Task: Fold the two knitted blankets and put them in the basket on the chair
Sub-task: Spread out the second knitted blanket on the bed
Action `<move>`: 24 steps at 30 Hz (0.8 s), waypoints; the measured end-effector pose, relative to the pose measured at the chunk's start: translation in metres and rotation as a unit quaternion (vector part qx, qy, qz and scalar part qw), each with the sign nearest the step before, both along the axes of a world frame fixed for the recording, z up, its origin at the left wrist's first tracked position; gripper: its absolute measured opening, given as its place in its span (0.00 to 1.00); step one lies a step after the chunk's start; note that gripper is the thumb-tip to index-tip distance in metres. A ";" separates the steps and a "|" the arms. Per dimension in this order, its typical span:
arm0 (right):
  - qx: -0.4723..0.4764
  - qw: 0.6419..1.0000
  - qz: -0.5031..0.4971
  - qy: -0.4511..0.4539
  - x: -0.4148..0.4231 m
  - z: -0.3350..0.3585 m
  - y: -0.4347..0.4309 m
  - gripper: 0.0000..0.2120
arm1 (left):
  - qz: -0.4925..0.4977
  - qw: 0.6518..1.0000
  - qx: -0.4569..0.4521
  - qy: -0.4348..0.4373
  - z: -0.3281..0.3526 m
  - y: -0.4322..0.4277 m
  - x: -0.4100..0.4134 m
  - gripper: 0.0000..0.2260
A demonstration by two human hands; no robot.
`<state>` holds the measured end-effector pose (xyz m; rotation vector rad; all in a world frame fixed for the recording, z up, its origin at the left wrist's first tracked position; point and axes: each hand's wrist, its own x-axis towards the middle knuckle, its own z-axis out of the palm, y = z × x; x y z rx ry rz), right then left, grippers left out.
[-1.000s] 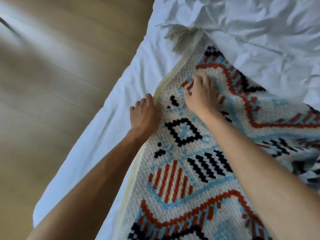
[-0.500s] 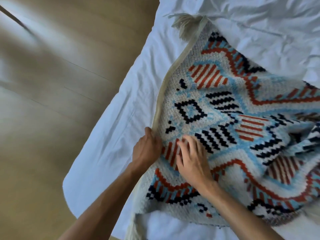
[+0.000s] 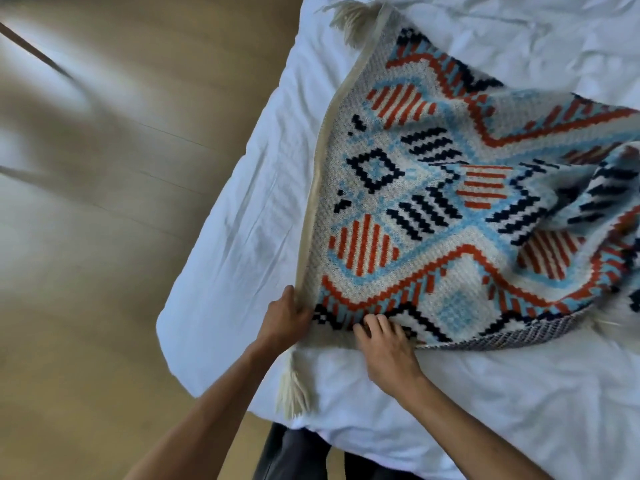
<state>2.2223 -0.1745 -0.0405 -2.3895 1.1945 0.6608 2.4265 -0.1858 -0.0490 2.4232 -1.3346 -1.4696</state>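
A knitted blanket (image 3: pixel 415 188) with red, blue, black and cream patterns lies folded on a white bed. Cream tassels hang at its far corner (image 3: pixel 353 19) and its near corner (image 3: pixel 294 393). My left hand (image 3: pixel 285 320) grips the cream border at the blanket's near left corner. My right hand (image 3: pixel 384 341) lies on the near edge just to the right, fingers bent and pressing into the knit. The right part of the blanket is bunched in folds. No basket, chair or second blanket is in view.
The white bedsheet (image 3: pixel 502 393) is wrinkled and its corner sits near my body. A wooden floor (image 3: pixel 104 237) runs along the left. Dark trousers (image 3: pixel 294 455) show at the bottom edge.
Both hands have slid down the blanket's left edge from its middle to the near corner. The view has pulled back, showing more of the bed and the near tassel.
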 end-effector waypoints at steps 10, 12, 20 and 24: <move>-0.026 0.988 -0.147 -0.040 0.025 0.020 0.021 0.15 | -0.002 0.992 -0.060 -0.110 0.018 0.013 0.050 0.07; -0.028 0.991 -0.113 -0.069 0.049 0.031 0.030 0.15 | -0.062 0.983 -0.018 -0.172 0.017 0.019 0.069 0.02; 0.029 0.990 -0.090 -0.103 0.071 0.025 0.051 0.18 | -0.137 0.944 0.018 -0.301 0.013 0.045 0.089 0.14; 0.019 0.995 -0.078 -0.063 0.024 0.020 0.038 0.22 | -0.193 0.943 -0.021 -0.271 0.010 0.030 0.056 0.16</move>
